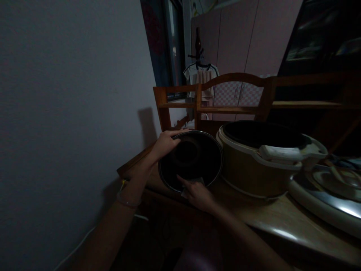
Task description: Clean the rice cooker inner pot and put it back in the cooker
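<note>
Pot (191, 160) tilts toward us at the desk's (278, 212) left end, between both hands: left hand (166, 143) clasps its far-left rim, right hand (199, 194) holds seemingly a pale cloth (200, 180) against its near side.

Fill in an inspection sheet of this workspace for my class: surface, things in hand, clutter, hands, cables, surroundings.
Surface: wooden tabletop, glossy near its front edge.
Things in hand: dark round pot, tilted, its inside facing the camera; pale cloth-like piece at its near rim.
Clutter: large cooker body right of the pot; shiny lid-like piece farther right.
Hands: left hand grips the rim; right hand holds the pale piece, index finger extended.
Cables: white cable low at left; its ends are unclear.
Surroundings: dim; pale wall left; wooden rack, pink cupboard and hanging clothes behind.
</note>
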A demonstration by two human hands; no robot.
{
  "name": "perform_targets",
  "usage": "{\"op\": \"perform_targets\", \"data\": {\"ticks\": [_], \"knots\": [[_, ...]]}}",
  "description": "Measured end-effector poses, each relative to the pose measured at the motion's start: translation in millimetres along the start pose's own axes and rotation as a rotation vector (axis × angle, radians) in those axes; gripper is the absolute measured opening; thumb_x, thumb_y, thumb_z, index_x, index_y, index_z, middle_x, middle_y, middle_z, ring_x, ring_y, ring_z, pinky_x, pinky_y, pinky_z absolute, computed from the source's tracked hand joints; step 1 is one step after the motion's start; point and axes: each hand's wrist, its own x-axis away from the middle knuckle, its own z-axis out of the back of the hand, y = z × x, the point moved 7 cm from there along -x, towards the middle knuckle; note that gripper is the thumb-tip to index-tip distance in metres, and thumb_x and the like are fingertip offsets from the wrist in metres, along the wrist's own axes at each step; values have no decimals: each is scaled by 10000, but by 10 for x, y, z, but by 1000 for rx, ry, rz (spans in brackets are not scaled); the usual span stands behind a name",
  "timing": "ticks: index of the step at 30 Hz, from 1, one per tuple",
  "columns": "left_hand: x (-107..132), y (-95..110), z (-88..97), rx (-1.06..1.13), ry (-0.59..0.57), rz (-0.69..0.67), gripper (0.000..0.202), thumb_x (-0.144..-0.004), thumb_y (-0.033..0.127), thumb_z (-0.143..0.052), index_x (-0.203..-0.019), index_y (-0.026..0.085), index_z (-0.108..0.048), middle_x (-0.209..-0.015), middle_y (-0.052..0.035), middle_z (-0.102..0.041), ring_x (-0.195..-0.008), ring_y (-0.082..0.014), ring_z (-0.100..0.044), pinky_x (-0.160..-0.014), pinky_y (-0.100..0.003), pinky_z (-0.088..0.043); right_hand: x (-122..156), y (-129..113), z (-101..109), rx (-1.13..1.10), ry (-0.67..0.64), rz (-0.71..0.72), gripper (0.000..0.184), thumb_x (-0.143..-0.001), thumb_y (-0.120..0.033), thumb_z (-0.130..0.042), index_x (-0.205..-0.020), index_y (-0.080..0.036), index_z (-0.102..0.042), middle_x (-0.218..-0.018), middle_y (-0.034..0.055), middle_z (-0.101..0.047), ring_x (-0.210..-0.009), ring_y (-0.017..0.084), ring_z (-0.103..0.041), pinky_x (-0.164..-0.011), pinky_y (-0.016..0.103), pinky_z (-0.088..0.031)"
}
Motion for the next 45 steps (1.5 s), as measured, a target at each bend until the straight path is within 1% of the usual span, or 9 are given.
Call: {"op": "perform_targets", "data": {"ticks": [5, 11, 16, 20, 26, 30, 33, 36, 45], "knots": [[-6, -8, -1, 10, 1, -4, 478, -793, 160, -540, -1240, 284, -654, -1258, 39, -668, -1254, -159, -574, -1137, -310, -380, -1, 15, -25, -104, 37, 22, 652, -899, -176, -455, -1530, -231, -302, -1373, 75, -593, -1150, 207, -632, -946, 324, -470], [-17, -20, 6, 0, 1, 2, 464, -800, 180, -541, -1236, 287, -658, -1258, 37, -669, -1257, -157, -571, -1139, -311, -375, 36, -48, 161, -33, 168, 35, 752, -825, -143, -506, -1538, -178, -269, -1597, 96, -259, -1384, 218, -421, -1092, 380, -392], [-22, -27, -3, 11, -15, 14, 456, -804, 196, -539, -1235, 289, -659, -1273, 46, -658, -1270, -161, -559, -1142, -329, -374, 86, -4, 211, 251, 145, -142, 366, -947, -347, -457, -1175, -164, -678, -1216, 141, -682, -1107, 272, -647, -910, 375, -499], [-26, -32, 0, 12, -4, 11, 459, -795, 184, -539, -1224, 285, -667, -1262, 42, -666, -1255, -162, -572, -1137, -321, -377, 103, 68, 149, 260, 114, -201, 446, -995, -443, -355, -1004, -199, -728, -848, 115, -754, -717, 240, -714, -624, 310, -487], [-59, -100, 12, -6, -1, 26, 491, -768, 159, -548, -1225, 297, -662, -1240, 42, -677, -1196, -172, -616, -1088, -308, -424, 164, 22, 172, 217, 151, -141, 438, -1033, -436, -283, -1184, -251, -649, -938, 56, -754, -801, 207, -715, -653, 285, -475], [-78, -117, 26, -27, 5, 20, 493, -765, 155, -540, -1227, 274, -665, -1218, 26, -693, -1159, -180, -639, -1058, -301, -445, 259, -39, 190, 109, 212, 86, 472, -968, -483, -503, -1351, -209, -521, -1210, 74, -683, -1070, 217, -653, -877, 312, -495], [-91, -157, 30, -19, 10, 33, 491, -760, 159, -537, -1222, 261, -672, -1223, 23, -693, -1171, -183, -631, -1065, -303, -438, 289, -8, 146, 127, 221, 189, 451, -944, -258, -566, -1378, -163, -485, -1339, 104, -606, -1203, 217, -580, -999, 330, -456], [-98, -243, 64, -20, 25, 62, 490, -749, 168, -546, -1212, 247, -681, -1204, 4, -706, -1140, -195, -646, -1052, -323, -451, 252, 38, 104, 179, 209, 180, 435, -923, -78, -498, -1351, -154, -507, -1324, 104, -613, -1208, 204, -572, -1014, 328, -446], [-15, -456, 236, 180, -130, 166, 565, -753, 349, -647, -1298, 203, -611, -1330, -59, -635, -1218, -247, -592, -1098, -437, -409, 120, -6, 203, 250, 146, 159, 413, -876, -58, -519, -1268, -169, -588, -1195, 111, -679, -1092, 212, -626, -970, 341, -447]]}}
